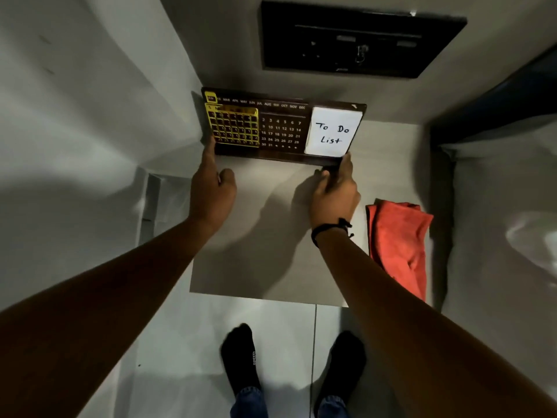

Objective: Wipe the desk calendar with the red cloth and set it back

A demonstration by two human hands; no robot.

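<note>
The dark wooden desk calendar (281, 128) stands upright at the back of the small white table (271, 251), with a gold date frame on its left and a white "To Do List" pad on its right. My left hand (212, 188) grips its lower left corner. My right hand (334, 191) grips its lower right corner, under the pad. The red cloth (398, 245) lies crumpled on the table's right side, apart from both hands.
A black wall-mounted panel (358, 40) hangs above the calendar. A dark blue edge (497, 101) and a white bed or surface (506, 221) border the table on the right. My feet in black socks (241, 357) stand on the tiled floor below.
</note>
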